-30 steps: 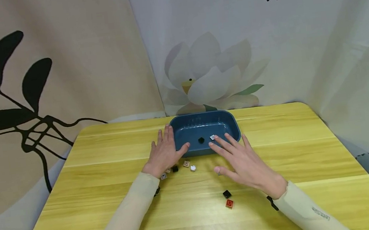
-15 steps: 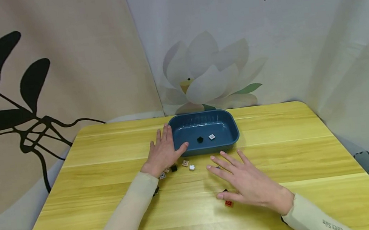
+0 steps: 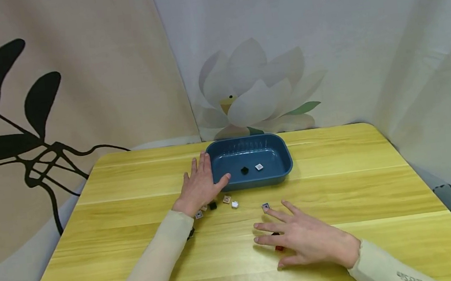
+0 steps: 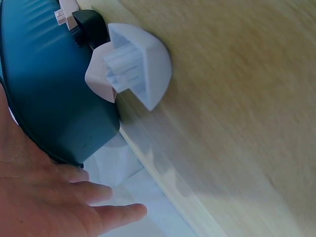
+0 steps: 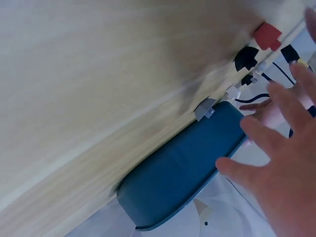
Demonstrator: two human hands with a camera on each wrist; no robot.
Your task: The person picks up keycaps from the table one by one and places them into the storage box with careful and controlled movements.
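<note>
My left hand point(image 3: 199, 187) lies at the left end of the blue tray point(image 3: 251, 184), its fingers straight and its thumb over the near rim. Inside the tray are a black keycap point(image 3: 244, 170) and a white keycap point(image 3: 259, 167). My right hand point(image 3: 309, 240) hovers with spread fingers, holding nothing visible. Beneath it, a red keycap point(image 3: 279, 248) and a black keycap point(image 5: 245, 58) are partly covered in the head view. Just beyond its fingertips sits a grey keycap point(image 3: 265, 207).
Between the left wrist and the tray's front lie a white keycap point(image 3: 234, 205), a beige keycap point(image 3: 226, 199), a black keycap point(image 3: 213, 205) and others partly hidden. Behind the wooden table point(image 3: 138, 178) hangs a printed curtain point(image 3: 118, 78).
My right hand has drawn back from the tray's front edge toward me, over the red and black keycaps, uncovering the grey keycap. The left hand stays at the tray.
</note>
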